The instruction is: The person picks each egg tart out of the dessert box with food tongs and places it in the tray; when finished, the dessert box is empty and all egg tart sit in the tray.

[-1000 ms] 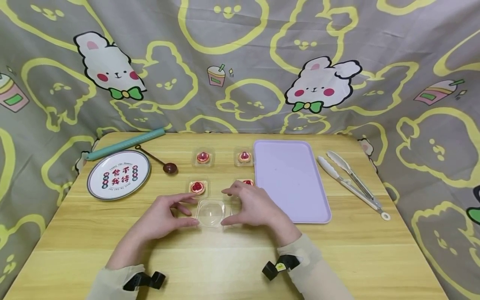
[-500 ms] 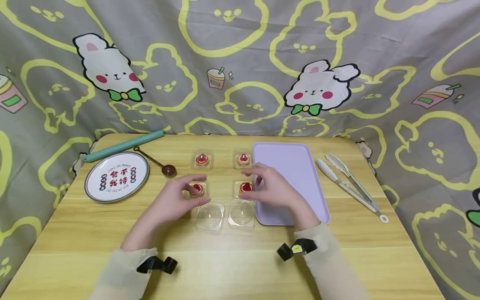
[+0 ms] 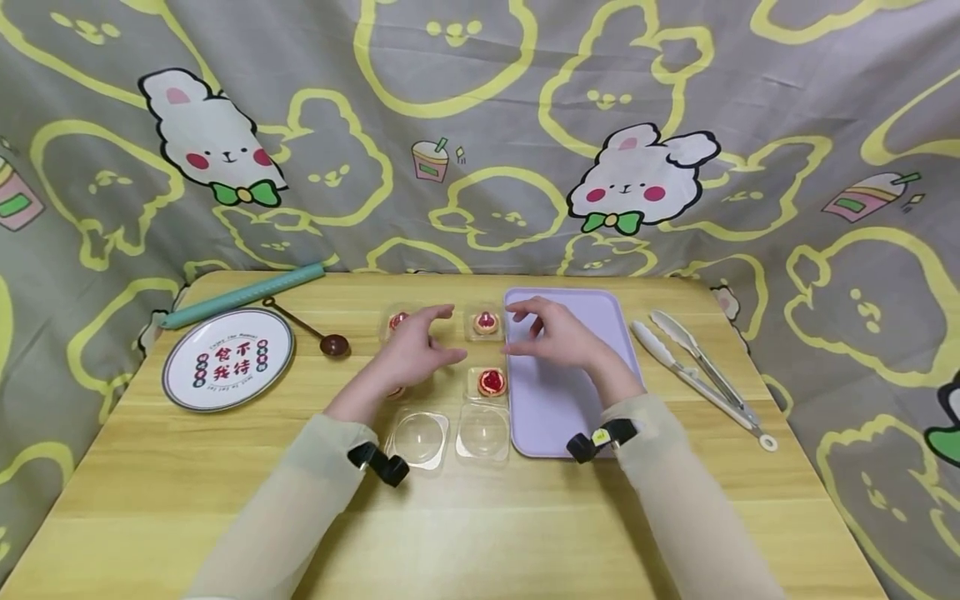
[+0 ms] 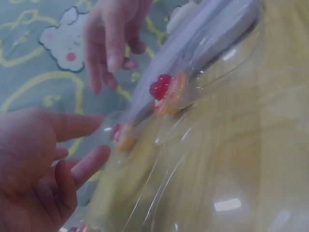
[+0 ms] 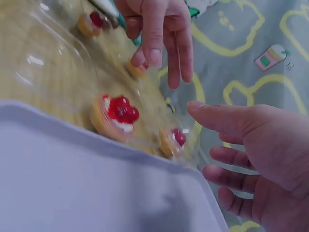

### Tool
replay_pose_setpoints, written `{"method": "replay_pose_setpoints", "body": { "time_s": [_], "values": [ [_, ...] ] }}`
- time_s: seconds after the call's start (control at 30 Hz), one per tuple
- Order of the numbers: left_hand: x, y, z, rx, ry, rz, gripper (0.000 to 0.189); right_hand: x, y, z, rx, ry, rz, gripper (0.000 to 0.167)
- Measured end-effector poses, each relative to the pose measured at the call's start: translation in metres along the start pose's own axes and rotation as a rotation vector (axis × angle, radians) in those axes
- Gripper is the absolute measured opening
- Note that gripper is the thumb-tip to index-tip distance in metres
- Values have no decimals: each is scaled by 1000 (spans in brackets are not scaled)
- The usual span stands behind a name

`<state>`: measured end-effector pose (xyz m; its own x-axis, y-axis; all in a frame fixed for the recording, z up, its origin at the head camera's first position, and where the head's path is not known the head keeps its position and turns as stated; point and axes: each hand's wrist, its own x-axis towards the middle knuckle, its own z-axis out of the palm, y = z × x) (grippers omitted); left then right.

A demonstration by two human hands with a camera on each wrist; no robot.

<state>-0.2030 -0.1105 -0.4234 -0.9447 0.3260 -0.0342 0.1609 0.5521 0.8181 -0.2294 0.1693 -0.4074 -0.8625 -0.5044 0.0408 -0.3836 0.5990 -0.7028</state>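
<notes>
Several small tarts with red fruit stand in clear plastic boxes mid-table. The near right tart (image 3: 492,382) sits in an opened box whose domed lid (image 3: 483,433) lies flat toward the front. Another clear lid (image 3: 420,439) lies beside it, from the near left box, mostly hidden under my left wrist. My left hand (image 3: 417,352) hovers over the left boxes, fingers spread and holding nothing. Above the lilac tray's left side, my right hand (image 3: 561,337) is relaxed, also holding nothing. Between both hands is the far right boxed tart (image 3: 486,322); in the right wrist view that tart (image 5: 172,141) lies beyond the thumb tip.
The lilac tray (image 3: 558,425) lies right of the boxes, with metal tongs (image 3: 705,375) further right. At left are a white plate (image 3: 228,392) with red characters, a dark brown spoon (image 3: 334,345) and a teal rolling-pin-like stick (image 3: 243,296). A patterned curtain (image 3: 480,125) surrounds the table.
Both hands have left the near left lid, which now lies flat at the front, and moved farther back. The left went right past the near tarts; the right drifted over the tray.
</notes>
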Motion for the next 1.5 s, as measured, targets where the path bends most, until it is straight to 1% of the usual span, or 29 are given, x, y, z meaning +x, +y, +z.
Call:
{"method": "replay_pose_setpoints", "body": {
  "time_s": [0.13,0.27,0.33,0.43,0.57,0.8,1.03,1.27,1.5],
  "values": [
    [17,-3,8,52,10,-67,89,15,12,0,2,-39,23,74],
    [30,-4,17,53,0,-119,92,27,24,1,38,-69,32,75],
    [35,-5,20,60,-5,-122,94,33,29,2,63,-84,47,76],
    [44,-7,24,85,-10,-111,96,40,34,3,81,-111,73,77],
    [52,-9,27,82,-18,-102,97,48,39,4,62,-148,78,78],
    [60,-10,36,29,-36,-92,96,55,45,9,49,-178,51,75],
    [65,-14,39,-19,-10,-90,92,58,45,11,58,-184,48,74],
    [67,-15,39,-38,-58,-113,85,59,43,9,49,-213,75,74],
    [68,-13,35,-49,-76,-128,76,59,40,11,83,-196,80,71]
  ]
}}
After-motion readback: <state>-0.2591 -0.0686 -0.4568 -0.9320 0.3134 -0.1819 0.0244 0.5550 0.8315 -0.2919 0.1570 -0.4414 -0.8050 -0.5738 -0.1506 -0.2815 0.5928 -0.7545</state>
